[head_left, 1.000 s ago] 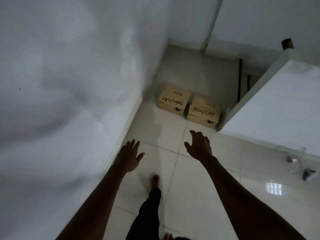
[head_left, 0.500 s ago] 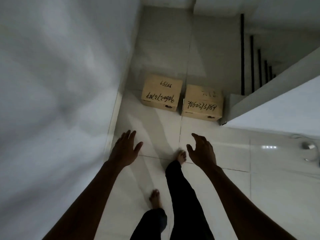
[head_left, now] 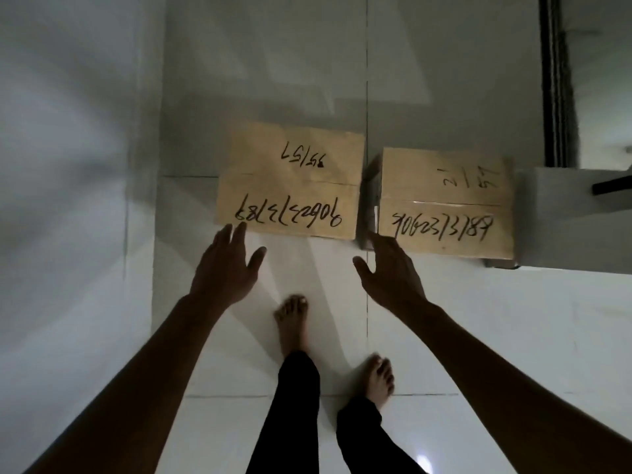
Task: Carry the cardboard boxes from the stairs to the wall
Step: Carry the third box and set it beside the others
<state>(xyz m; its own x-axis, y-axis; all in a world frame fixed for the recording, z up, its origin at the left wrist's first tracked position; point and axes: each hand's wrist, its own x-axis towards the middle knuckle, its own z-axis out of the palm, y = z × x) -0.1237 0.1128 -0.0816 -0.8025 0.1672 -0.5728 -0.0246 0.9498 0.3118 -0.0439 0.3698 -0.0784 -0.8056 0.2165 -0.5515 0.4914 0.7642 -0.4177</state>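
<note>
Two brown cardboard boxes with black handwritten numbers stand side by side on the white tiled floor. The left box is just ahead of my hands; the right box stands against a white ledge. My left hand is open, fingers spread, its fingertips at the left box's near left corner. My right hand is open too, fingertips reaching the gap between the boxes, by the right box's near left corner. Neither hand holds anything.
A white wall runs along the left. A white ledge and a black stair rail post stand at the right. My bare feet are on the tiles just behind my hands.
I have walked closer to the boxes, which now fill the middle of the view. Both open hands have reached forward to the boxes' near edges.
</note>
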